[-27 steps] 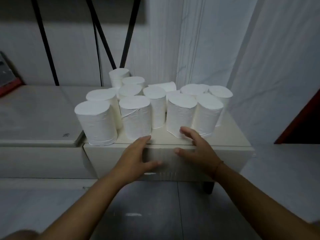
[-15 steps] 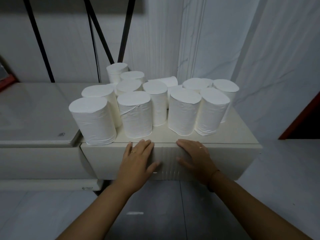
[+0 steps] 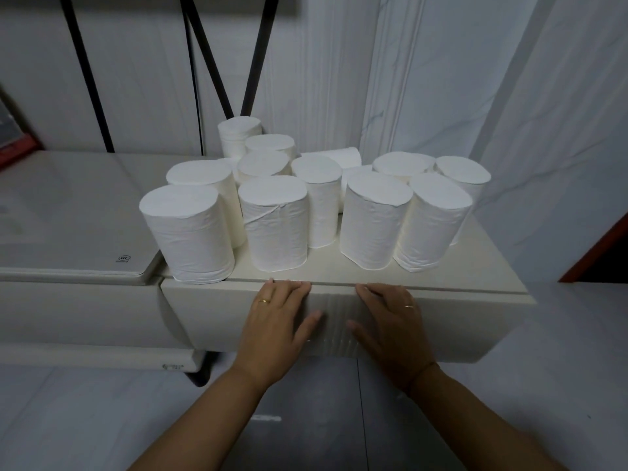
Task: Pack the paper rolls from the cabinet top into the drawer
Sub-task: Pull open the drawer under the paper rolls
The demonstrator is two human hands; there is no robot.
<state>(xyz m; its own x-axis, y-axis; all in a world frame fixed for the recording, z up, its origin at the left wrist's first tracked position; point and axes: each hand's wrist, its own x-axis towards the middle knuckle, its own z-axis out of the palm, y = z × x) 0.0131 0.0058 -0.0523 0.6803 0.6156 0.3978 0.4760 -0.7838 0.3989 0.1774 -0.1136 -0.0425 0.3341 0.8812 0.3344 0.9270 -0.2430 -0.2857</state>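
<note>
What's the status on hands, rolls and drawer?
Left hand and right hand flat on drawer front, holding nothing. Drawer shut. Paper rolls all on cabinet top. Nothing in the way.

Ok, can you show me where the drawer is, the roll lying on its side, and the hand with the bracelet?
Drawer (image 3: 475, 324): head view, bare front panel right of the hands.
Lying roll (image 3: 339, 158): head view, its side, at the back.
Right hand (image 3: 394, 328): head view, back of the hand, flat on the drawer.
</note>
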